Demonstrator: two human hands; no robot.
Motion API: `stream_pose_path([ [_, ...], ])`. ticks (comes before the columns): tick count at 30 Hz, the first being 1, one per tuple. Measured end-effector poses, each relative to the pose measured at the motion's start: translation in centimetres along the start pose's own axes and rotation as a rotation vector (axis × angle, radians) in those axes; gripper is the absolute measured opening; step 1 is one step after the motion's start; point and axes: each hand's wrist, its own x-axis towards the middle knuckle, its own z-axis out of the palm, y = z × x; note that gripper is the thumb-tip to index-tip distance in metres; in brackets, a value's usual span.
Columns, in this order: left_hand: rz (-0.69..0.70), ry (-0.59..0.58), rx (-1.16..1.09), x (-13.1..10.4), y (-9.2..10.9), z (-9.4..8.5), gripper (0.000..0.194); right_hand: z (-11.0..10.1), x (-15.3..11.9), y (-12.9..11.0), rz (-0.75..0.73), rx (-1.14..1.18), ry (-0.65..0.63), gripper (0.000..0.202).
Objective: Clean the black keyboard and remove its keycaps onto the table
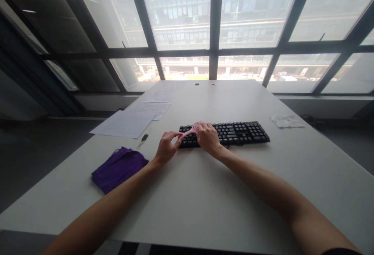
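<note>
1) Pink brush (pixel 189 131): located above the left end of the keyboard (pixel 230 132), held at an angle between both hands; if support slackens at either end, the brush could drop onto the keys
2) Left hand (pixel 167 146): thumb and fingertips are clamped on the end of the handle; a pinch at the very tip probably gives weak control, so the handle could twist
3) Right hand (pixel 208 138): bent fingers lie against the round spiral head; whether they clamp it cannot be told; uneven pressure could tip the head
4) Keyboard: beneath brush and right hand, contact with the hand unclear; downward force could press keys or slide the keyboard across the table (pixel 181 208)
5) Purple cloth (pixel 120 169): just beside the left forearm (pixel 115 204); a careless sweep of that arm could drag the cloth
6) Small black stick (pixel 144 138): near the papers (pixel 128 123); a wide leftward swing could knock it
</note>
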Motion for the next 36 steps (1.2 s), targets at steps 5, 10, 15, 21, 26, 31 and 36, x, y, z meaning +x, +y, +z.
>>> stream_pose_path([
  [5,-0.001,0.002,0.006,0.04,0.06,-0.06,0.02,0.05,-0.09,0.0,-0.005,-0.011,0.012,0.025],
  [10,-0.004,0.038,-0.005,0.1,0.07,-0.32,0.018,0.09,-0.14,0.14,-0.031,0.015,0.089,0.029],
  [15,-0.042,0.068,-0.014,0.16,0.24,-0.41,0.018,0.24,-0.13,0.21,-0.045,0.037,0.118,0.032],
  [21,-0.053,0.05,-0.006,0.17,0.13,-0.23,0.02,0.36,-0.11,0.23,-0.044,0.056,0.081,0.03],
  [26,-0.059,0.031,0.008,0.09,-0.19,-0.15,0.019,0.19,-0.13,0.06,-0.033,0.03,0.06,0.03],
  [31,-0.052,0.036,0.0,0.12,-0.17,-0.1,0.018,-0.12,-0.14,-0.07,-0.034,0.012,0.047,0.03],
  [36,-0.054,0.039,-0.006,0.15,-0.17,-0.08,0.018,-0.26,-0.12,-0.1,-0.025,-0.013,0.038,0.032],
])
